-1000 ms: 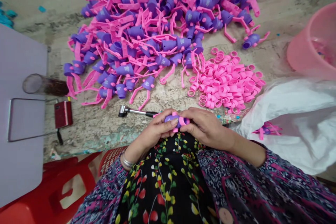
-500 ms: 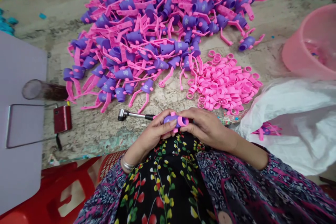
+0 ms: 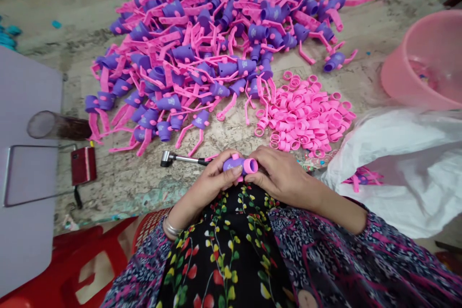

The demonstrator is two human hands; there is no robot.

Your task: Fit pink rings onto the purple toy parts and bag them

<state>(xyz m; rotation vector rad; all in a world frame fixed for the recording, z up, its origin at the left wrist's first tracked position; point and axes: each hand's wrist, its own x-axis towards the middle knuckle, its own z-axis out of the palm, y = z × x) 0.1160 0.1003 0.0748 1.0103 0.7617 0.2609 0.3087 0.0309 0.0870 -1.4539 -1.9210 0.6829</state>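
Note:
In the head view, my left hand [image 3: 220, 173] is closed around a purple plastic body [image 3: 231, 164] with pink side knobs, the thumb lying across it. A pink ring [image 3: 250, 166] sits around its right end, its opening facing right. My right hand [image 3: 279, 173] is curled about that ringed end, thumb below and index finger above; the exact contact is partly hidden. Just beyond my hands lie a pile of loose pink rings [image 3: 306, 115] and a large heap of purple bodies with pink arms [image 3: 202, 48].
A tool with a metal head [image 3: 168, 158] lies left of my hands. Further left are a tipped glass [image 3: 54, 125] and a red box-shaped object [image 3: 83, 165]. A pink bucket [image 3: 397, 70] and a white sack [image 3: 407, 187] stand right. A red chair [image 3: 111, 245] is below left.
The pink ring's opening shows more fully, and my right fingers have shifted back slightly from it. My left hand keeps its hold. The whole view has shifted a little.

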